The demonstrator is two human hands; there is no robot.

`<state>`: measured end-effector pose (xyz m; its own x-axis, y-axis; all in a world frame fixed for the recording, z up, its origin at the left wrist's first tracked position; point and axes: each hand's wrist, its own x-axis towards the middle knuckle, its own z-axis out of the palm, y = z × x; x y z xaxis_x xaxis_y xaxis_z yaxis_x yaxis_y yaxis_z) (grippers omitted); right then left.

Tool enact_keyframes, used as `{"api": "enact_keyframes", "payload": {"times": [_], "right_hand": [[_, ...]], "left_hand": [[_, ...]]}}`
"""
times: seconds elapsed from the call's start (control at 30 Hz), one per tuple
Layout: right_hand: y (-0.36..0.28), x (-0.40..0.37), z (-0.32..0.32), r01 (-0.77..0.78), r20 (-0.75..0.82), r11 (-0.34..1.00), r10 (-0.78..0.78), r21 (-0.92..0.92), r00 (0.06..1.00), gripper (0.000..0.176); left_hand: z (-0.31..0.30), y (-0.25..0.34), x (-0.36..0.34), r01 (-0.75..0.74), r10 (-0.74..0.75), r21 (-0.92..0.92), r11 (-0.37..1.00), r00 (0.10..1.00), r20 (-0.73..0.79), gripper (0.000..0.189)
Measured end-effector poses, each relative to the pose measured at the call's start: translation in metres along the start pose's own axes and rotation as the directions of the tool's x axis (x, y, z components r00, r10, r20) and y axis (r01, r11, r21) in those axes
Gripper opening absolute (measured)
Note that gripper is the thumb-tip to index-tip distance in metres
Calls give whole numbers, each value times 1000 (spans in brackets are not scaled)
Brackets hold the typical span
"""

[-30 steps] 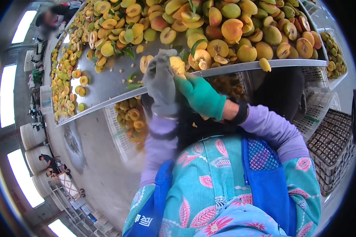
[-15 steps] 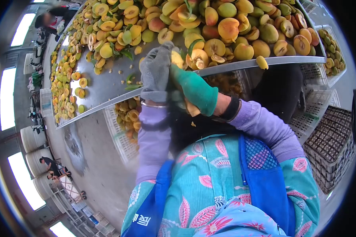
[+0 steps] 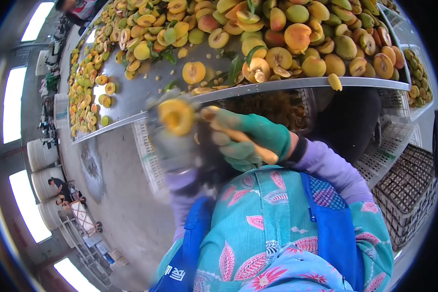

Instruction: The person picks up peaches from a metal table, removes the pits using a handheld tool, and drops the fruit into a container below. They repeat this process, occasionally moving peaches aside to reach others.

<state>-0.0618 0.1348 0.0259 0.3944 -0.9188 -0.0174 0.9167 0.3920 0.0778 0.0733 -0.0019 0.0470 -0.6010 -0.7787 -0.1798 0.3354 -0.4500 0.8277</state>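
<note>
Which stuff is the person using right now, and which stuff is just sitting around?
In use:
- fruit half, held in the grey-gloved left hand
- wooden-handled tool, gripped in the green-gloved right hand

Just lying about:
- fruit pile on the metal table
- dark crates
- white barrels

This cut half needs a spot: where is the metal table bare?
Bare metal table shows along the near rim, between the scattered halves at left and the lone peach half. Right of that half the fruit pile crowds to the rim, one piece overhanging it.
</note>
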Motion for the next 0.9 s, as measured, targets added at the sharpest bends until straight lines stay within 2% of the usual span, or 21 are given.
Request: {"api": "enact_keyframes", "payload": {"times": [0.03, 0.07, 0.1, 0.13, 0.17, 0.2, 0.27, 0.33, 0.37, 0.47, 0.5, 0.53, 0.57, 0.6, 0.63, 0.7, 0.77, 0.87, 0.9], "right_hand": [[2, -4, -2, -3, -46, 999, 5, 48, 999, 29], [4, -8, -5, -2, -92, 995, 11, 95, 996, 28], [1, -7, -20, 4, -171, 996, 11, 92, 985, 30], [-4, -8, -34, 20, -248, 997, -2, 72, 969, 33], [-7, -14, -50, 55, -380, 998, -36, 39, 924, 34], [-9, -18, -61, 85, -509, 996, -69, 8, 858, 36], [-9, -20, -38, 83, -611, 987, -152, -140, 777, 39], [-7, -14, -8, 39, -669, 944, -260, -327, 696, 40], [-7, -11, -17, 84, -596, 908, -337, -411, 729, 40], [-19, -16, -21, 33, -593, 855, -386, -517, 707, 39], [-18, -10, -28, 123, -556, 806, -500, -579, 664, 37], [-15, -4, -38, 87, -320, 484, -693, -871, 646, 37], [-12, 3, -47, 10, -55, 73, -820, -997, 569, 38], [-9, 9, -36, -97, -79, 30, -828, -995, 556, 39], [-7, 15, -24, -203, -103, -10, -834, -979, 541, 41], [-12, 22, -16, -316, -26, -191, -820, -929, 572, 42], [-13, 23, -19, -335, -36, -190, -824, -923, 566, 44], [-9, 23, -31, -320, -7, -216, -819, -923, 573, 47], [-8, 23, -35, -309, 16, -235, -818, -922, 575, 47]], "left_hand": [[-43, 18, 5, 67, -54, -154, 986, 995, 87, 40], [-73, 26, 6, 51, -44, 220, 974, 998, -40, 41], [-97, 31, 5, 83, 6, 558, 826, 988, -156, 41], [-103, 37, 10, 136, 95, 811, 569, 969, -229, 42], [-103, 45, 23, 122, 177, 958, 260, 969, -172, 44], [-94, 53, 37, 120, 236, 990, -77, 967, -99, 46], [-74, 46, 74, -123, 278, 940, -318, 936, 217, 48], [-28, 15, 112, -365, 103, 870, -331, 903, 418, 50], [-5, 10, 124, -385, -108, 816, -431, 920, 377, 51], [-1, 6, 152, -313, -340, 860, -402, 924, 178, 54], [2, 7, 143, -202, -260, 921, -334, 959, 116, 55], [3, 4, 130, -168, -207, 986, 2, 964, 165, 52], [1, -5, 112, -122, -150, 933, 338, 972, 182, 48], [-2, -13, 96, -74, -86, 765, 640, 982, 167, 45], [-8, -20, 86, -189, -13, 751, 633, 967, 254, 37], [-22, -44, 78, -354, 93, 701, 619, 919, 382, 35], [8, -36, 53, -688, 244, 696, 204, 725, 644, 32], [11, -47, 49, -634, 354, 746, 204, 758, 548, 25], [13, -48, 50, -643, 340, 732, 226, 756, 560, 24]]}}
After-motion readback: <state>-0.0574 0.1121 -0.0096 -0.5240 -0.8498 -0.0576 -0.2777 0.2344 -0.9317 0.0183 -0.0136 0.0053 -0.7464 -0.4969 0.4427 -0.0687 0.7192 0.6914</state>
